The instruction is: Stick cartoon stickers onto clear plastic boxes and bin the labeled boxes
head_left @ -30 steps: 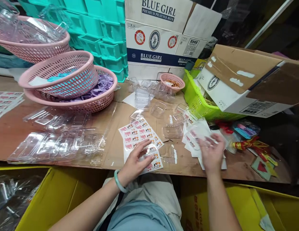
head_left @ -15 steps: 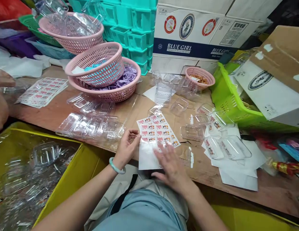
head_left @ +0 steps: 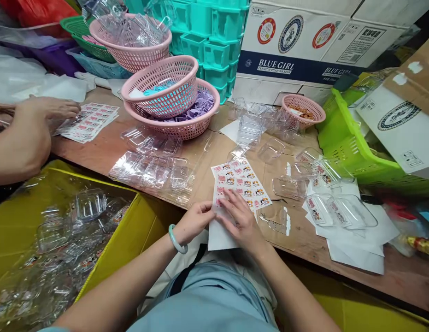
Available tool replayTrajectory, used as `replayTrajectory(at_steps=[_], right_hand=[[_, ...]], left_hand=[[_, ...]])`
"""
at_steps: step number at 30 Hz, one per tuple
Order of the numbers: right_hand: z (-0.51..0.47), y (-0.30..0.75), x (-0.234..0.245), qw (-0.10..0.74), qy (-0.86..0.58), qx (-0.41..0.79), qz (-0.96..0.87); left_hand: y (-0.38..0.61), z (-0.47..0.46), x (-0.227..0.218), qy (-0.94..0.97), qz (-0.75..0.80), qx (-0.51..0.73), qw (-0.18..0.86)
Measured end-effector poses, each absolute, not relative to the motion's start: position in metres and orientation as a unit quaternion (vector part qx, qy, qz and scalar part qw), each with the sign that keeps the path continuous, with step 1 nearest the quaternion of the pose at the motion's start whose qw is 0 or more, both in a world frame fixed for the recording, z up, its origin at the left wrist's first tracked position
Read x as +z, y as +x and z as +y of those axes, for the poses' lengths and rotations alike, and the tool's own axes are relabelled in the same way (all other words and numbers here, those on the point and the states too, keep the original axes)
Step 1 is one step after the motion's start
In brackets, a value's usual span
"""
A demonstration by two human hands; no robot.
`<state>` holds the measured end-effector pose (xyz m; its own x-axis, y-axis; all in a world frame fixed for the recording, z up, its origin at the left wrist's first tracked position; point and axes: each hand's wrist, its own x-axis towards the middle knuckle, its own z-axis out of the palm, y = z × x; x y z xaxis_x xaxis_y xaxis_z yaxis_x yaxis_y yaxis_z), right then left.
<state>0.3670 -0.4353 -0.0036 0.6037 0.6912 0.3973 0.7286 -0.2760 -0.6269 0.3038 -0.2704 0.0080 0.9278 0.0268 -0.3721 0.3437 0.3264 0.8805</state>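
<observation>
1. Presently, the cat-sticker sheet (head_left: pixel 228 177) lies at the middle of the table (head_left: pixel 414 281), its bare lower end apparently running past the front edge.
2. Left hand (head_left: pixel 196 220): thumb and forefinger narrow at the sheet's left margin; cannot tell whether they pinch anything.
3. Right hand (head_left: pixel 242 223): palm down over the sheet, fingers extended, thumb apart from them.
4. Progress, judged: partway. Lower backing is bare white; upper rows carry stickers. Stickered clear lids (head_left: pixel 318 210) rest on white paper (head_left: pixel 355 258) toward the table's right end. Clear plastic lids (head_left: pixel 155 171) near the front edge, left of the hands, show no sticker that I can make out.
5. Room: brown cardboard (head_left: pixel 202 184) shows between sheet and left-hand lids; a narrower patch lies to the right. Behind, loose clear trays (head_left: pixel 271 150) crowd close; the yellow carton (head_left: pixel 141 221) stands below the front edge, left.
</observation>
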Motion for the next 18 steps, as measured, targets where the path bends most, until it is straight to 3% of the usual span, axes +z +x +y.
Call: replayTrajectory(at_steps=[7, 18], right_hand=[[-0.425, 0.382, -0.017, 0.419, -0.786, 0.0, -0.455], [-0.425, 0.38, -0.017, 0.525, -0.767, 0.04, -0.367]], left_hand=[[0.307, -0.265, 0.014, 0.668, 0.06, -0.094, 0.736], [0.313, -0.26, 0.009, 0.755, 0.02, -0.101, 0.647]])
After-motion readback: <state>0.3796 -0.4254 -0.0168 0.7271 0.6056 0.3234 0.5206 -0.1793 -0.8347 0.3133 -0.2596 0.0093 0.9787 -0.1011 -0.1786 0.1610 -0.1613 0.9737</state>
